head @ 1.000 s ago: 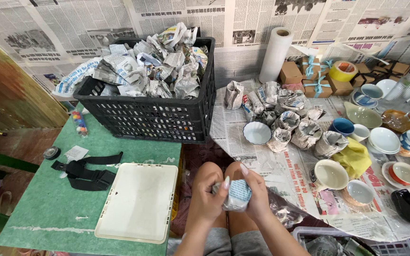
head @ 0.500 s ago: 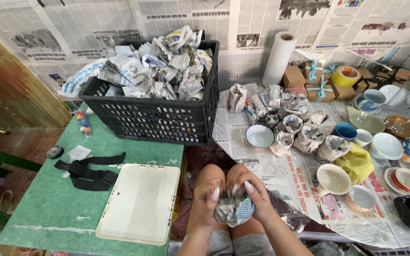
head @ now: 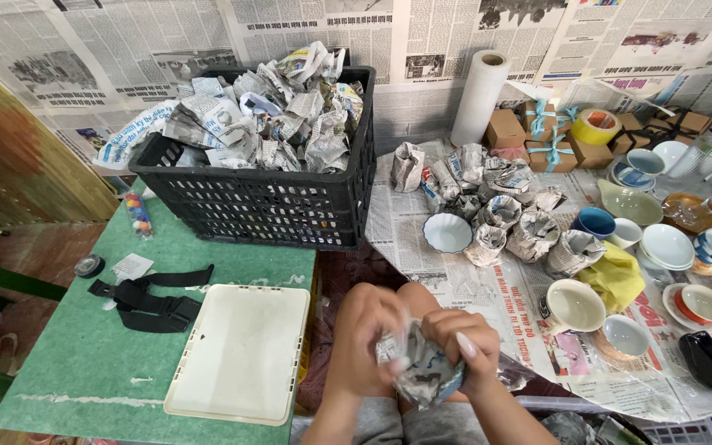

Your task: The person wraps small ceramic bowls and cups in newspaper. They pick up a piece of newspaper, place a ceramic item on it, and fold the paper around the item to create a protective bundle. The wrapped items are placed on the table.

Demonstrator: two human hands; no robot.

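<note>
Both of my hands are closed around one newspaper-wrapped bundle [head: 419,372] held over my lap, low in the middle of the view. My left hand [head: 364,338] grips its left side and my right hand [head: 465,343] presses its right side, fingers curled over the crumpled paper. What is inside the bundle is hidden by the paper. Just to the left lies a white plastic tray [head: 241,354] on the green table [head: 84,363]. Several other wrapped bundles [head: 496,206] sit on the newspaper-covered table to the right.
A black crate [head: 265,198] full of crumpled newspaper stands at the back of the green table. A black strap [head: 146,301] lies beside the tray. Bowls and cups [head: 669,247], a yellow cloth [head: 615,276], small ribboned boxes [head: 537,136], a paper roll [head: 480,95] and tape crowd the right table.
The blue-patterned piece that showed between my hands a second ago is now covered by newspaper. My hands have closed tighter around the bundle.
</note>
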